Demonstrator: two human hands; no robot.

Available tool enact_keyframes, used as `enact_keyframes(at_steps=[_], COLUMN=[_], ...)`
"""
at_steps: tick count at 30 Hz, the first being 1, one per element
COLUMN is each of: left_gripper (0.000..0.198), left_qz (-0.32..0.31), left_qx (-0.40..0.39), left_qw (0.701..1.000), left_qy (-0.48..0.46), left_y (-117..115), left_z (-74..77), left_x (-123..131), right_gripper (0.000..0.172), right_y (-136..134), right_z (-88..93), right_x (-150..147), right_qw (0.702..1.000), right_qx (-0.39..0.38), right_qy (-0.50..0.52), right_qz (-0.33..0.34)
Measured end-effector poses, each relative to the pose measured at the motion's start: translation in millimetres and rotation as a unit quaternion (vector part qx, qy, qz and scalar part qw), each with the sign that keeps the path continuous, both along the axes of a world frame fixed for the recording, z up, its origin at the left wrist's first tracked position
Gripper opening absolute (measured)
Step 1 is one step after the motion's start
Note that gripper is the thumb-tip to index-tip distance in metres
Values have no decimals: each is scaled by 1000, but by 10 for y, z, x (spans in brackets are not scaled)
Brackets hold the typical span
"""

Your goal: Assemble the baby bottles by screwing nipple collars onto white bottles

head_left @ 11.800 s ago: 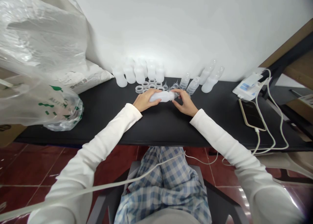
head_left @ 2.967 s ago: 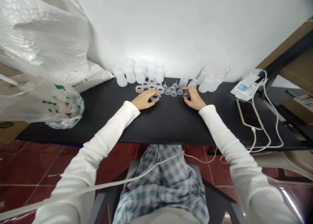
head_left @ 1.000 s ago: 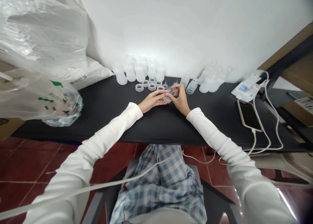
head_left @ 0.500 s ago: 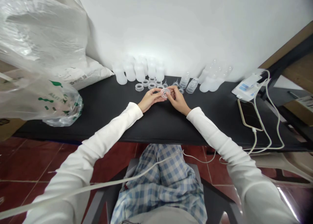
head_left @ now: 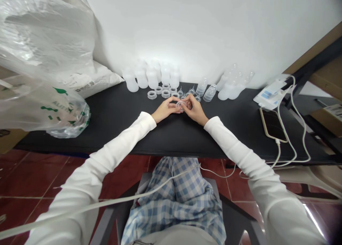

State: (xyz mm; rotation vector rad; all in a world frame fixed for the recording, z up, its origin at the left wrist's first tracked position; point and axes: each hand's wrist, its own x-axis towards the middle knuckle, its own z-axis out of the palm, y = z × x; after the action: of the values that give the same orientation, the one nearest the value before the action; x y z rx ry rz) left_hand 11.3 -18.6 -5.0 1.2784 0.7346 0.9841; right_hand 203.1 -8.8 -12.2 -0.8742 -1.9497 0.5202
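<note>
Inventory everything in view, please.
bottles: six or more, white, along wall
capped bottles: about three, white, right
rings: about six, translucent, before bottles
teats: several, clear, right of rings
nested caps: two stacks, clear, beside teats
held ring: one, clear, centre
phone: one, dark, right
boxy device: one, white, right
cables: several, white, right, front
bags: several, whitish, left
boxes: several, brown, both edges
table: one, black, centre
floor: one, red, below
chair: one, grey, below
trousers: one pair, blue-white, below
sleeves: two, white, foreground
left hand, right hand: on held ring
</note>
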Motion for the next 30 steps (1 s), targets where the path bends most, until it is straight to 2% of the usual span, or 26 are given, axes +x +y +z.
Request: enact_keyframes(at_steps=[12,19,26,30], left_gripper=[53,43,51,48], left_qz=[10,46,40,46], left_qx=[13,-3,21,34], left_qw=[1000,999,999,998], left_qy=[13,4,18,27], left_y=[-26,9,1,3], left_z=[22,-23,-12,-24], left_x=[16,4,-6,-4], right_gripper=[31,39,43,37], right_y=[-16,13,16,2], right_z=[-2,-10,-18,-10], right_x=[-9,-10,-2,1], right_qw=[1000,999,998,998], right_qx=[-13,-42,-60,-56], right_qy=[0,3,-16,-17], right_qz=[-2,23,29,39])
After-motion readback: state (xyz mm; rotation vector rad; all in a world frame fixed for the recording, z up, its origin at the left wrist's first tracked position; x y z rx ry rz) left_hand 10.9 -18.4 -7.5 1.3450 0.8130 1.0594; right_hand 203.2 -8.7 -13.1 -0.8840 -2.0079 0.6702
